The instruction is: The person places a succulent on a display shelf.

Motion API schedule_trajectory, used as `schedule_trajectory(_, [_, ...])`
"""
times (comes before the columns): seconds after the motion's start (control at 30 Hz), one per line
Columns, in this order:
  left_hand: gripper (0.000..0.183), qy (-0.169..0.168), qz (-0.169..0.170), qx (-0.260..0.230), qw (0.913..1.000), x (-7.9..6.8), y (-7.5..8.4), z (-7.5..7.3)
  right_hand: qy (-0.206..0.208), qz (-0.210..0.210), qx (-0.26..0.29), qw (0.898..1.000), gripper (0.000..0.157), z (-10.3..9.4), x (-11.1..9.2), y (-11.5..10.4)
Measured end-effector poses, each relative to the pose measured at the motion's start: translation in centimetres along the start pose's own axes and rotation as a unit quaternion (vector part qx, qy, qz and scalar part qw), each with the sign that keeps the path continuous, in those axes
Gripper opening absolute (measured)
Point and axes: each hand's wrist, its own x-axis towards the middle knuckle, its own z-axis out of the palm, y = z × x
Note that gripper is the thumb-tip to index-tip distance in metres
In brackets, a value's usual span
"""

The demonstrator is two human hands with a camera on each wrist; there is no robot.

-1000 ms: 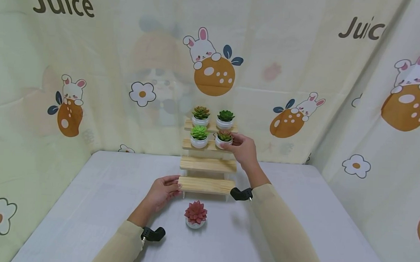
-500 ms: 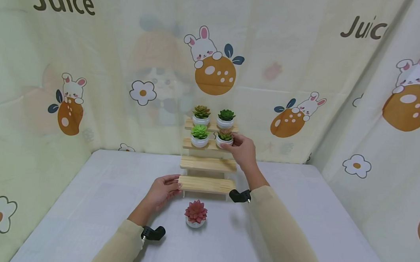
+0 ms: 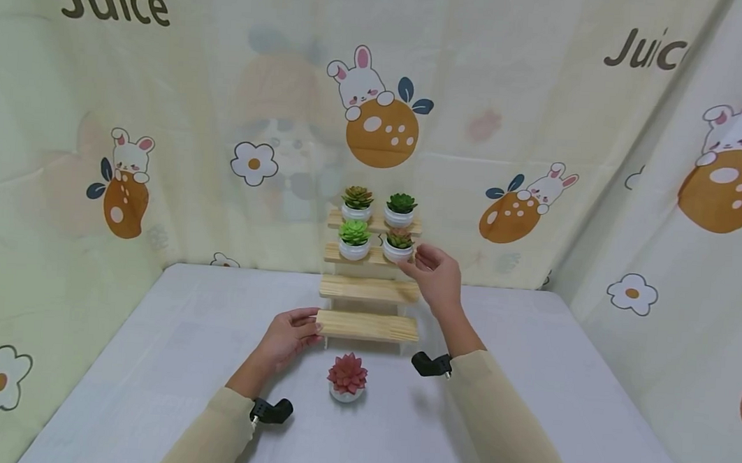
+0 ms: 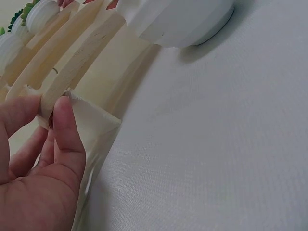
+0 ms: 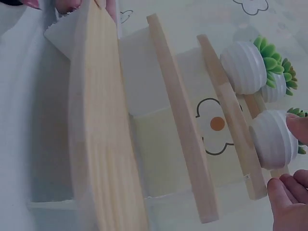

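A stepped wooden plant stand (image 3: 367, 325) rises at the middle of the table in the head view. My left hand (image 3: 287, 339) pinches the left end of its lowest board (image 4: 82, 55), thumb on one face and fingers on the other. My right hand (image 3: 438, 273) is beside a white-potted reddish-green succulent (image 3: 398, 245) on the second board from the top. Its fingers are spread off the pot, with the thumb (image 5: 298, 127) right at the pot's side. A bright green succulent (image 3: 354, 240) shares that board. On the top board stand a brownish succulent (image 3: 357, 203) and a dark green succulent (image 3: 400, 209).
In front of the stand, a red succulent (image 3: 347, 377) in a white pot sits on the white-covered table (image 3: 514, 379). Behind hangs a cream curtain (image 3: 468, 69) printed with rabbits and flowers. A black wrist camera (image 3: 432, 365) sticks out from the right wrist.
My right hand has loosened from the reddish-green succulent's pot and shifted slightly right and down. The pot stays on its board. My left hand keeps its hold on the lowest board.
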Motion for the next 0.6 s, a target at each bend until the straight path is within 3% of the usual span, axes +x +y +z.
schedule_trajectory(0.37, [0.043,0.001,0.000,0.009,1.0000,-0.4,0.4,0.3,0.026,-0.049,0.090,0.994,0.053,0.3,-4.4,1.3])
schedule_trajectory(0.6, [0.043,-0.003,0.001,0.010,0.9999,-0.3,0.3,0.2,-0.004,-0.036,0.094,0.995,0.049,1.0,-7.7,3.2])
